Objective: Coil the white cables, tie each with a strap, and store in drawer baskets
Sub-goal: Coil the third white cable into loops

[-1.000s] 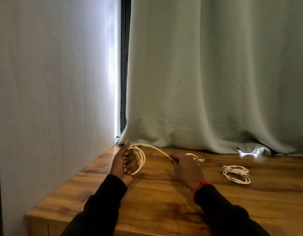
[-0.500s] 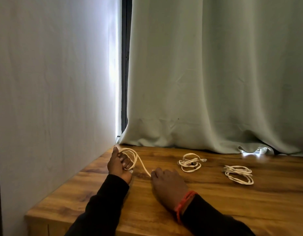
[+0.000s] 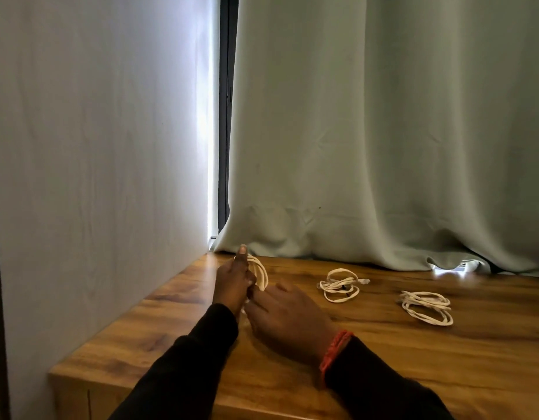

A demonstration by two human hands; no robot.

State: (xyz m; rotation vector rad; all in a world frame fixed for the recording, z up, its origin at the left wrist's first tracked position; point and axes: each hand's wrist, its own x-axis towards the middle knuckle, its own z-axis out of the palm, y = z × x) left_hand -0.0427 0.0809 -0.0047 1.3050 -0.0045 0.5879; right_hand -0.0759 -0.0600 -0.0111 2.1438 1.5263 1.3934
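Two hands work low over my table [image 3: 383, 374], both in black sleeves. Nearest, my right hand [image 3: 287, 321] wears a red band [image 3: 334, 348] at the wrist; its fingers reach in against the left palm, though I cannot tell whether they pinch anything. Just beyond, my left hand [image 3: 234, 283] grips a coil [image 3: 260, 272] of white cable looped around it, thumb pointing up. Farther right, a second coil [image 3: 340, 284] lies flat on the wood, and a third coil [image 3: 425, 307] sits well apart from it. Behind everything hangs a pale curtain [image 3: 383, 131].
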